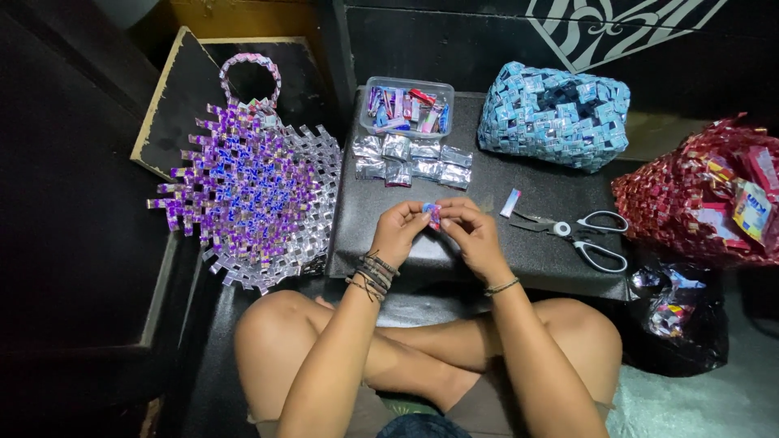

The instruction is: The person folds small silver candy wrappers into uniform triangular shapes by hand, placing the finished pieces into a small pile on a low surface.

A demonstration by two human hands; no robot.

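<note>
Foil strip [432, 213] pinched between both raised hands [438, 231].

1. I sit cross-legged on the floor at a low black table [487, 268], so this looks like a home craft corner.
2. Beside me lies a half-woven purple bag [251, 182] and a finished blue bag [556, 113], both of folded wrappers.
3. A clear tub of wrappers [406, 105], folded silver strips [410, 160] and scissors [580, 231] are there.
4. The dark surroundings are perhaps furniture.
</note>
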